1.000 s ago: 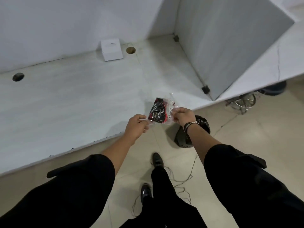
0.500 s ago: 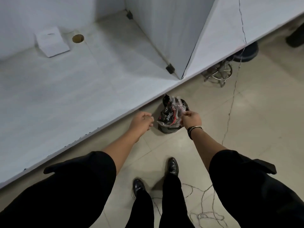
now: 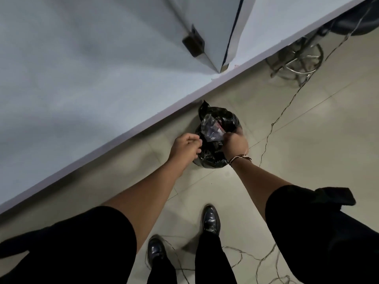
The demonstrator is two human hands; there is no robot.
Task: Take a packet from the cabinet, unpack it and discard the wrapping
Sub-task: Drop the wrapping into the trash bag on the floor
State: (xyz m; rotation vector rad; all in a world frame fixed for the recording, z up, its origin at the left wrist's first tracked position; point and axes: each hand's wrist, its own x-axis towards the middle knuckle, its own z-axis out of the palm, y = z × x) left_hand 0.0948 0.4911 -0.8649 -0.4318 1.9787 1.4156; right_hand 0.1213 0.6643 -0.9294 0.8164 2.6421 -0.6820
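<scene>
Left hand (image 3: 185,147) curled loosely beside the bin bag (image 3: 217,138), grip holding nothing visible. Right hand (image 3: 235,142) pinching the crumpled clear wrapping (image 3: 211,130) over the bag's mouth. Best lowered well inside before release, with the opening spread wide.

I see a pale grey counter (image 3: 86,83) filling the upper left, an upright divider panel (image 3: 207,25) on it at top centre. Beige floor tiles (image 3: 307,144) cover the right, crossed by thin wires (image 3: 274,121); a chrome stool base (image 3: 297,62) stands upper right.
</scene>
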